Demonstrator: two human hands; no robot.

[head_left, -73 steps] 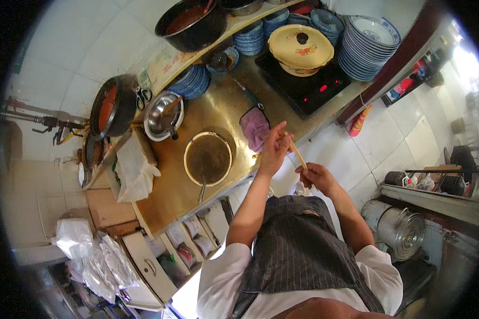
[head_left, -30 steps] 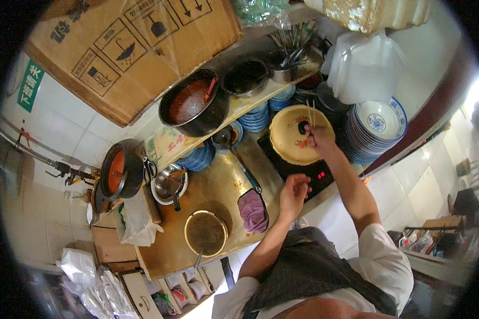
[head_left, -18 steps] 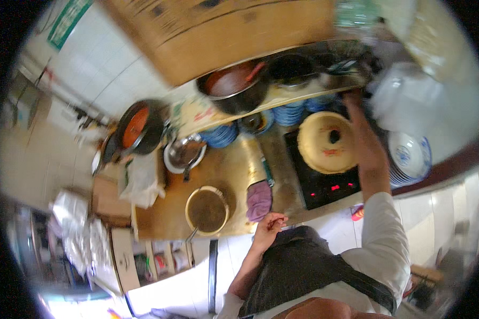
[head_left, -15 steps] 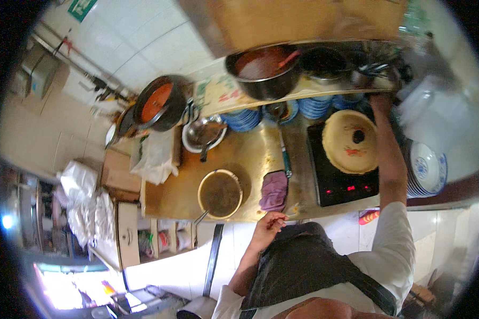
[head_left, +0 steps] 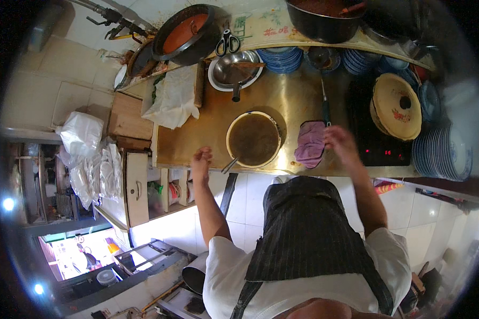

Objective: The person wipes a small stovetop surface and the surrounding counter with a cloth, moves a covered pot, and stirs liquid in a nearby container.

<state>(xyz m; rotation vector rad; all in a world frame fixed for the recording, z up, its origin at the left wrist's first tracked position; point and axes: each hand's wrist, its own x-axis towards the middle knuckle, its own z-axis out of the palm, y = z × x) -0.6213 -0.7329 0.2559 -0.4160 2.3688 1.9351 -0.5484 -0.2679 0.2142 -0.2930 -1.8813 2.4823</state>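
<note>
My left hand [head_left: 201, 161] hovers at the front edge of the brass-coloured counter [head_left: 207, 133], fingers loosely apart and holding nothing, just left of a round pot of brown broth [head_left: 254, 139]. Over the counter's front, my right hand [head_left: 339, 143] is slightly blurred, with nothing visible in it. It sits beside a crumpled purple cloth [head_left: 310, 143] and the black induction cooker [head_left: 375, 146]. A yellow lidded pot [head_left: 395, 106] stands on the cooker.
At the back are a wok of red sauce [head_left: 186, 33], a steel bowl [head_left: 234, 72], scissors [head_left: 227, 41], stacked blue bowls [head_left: 282, 57] and a dark ladle handle [head_left: 324, 103]. A stack of plates [head_left: 444, 154] stands right, a white plastic bag [head_left: 173, 98] left.
My right arm has come back from the shelf above the cooker to the counter by the purple cloth. My left hand has moved left, past the broth pot. The view has tilted down.
</note>
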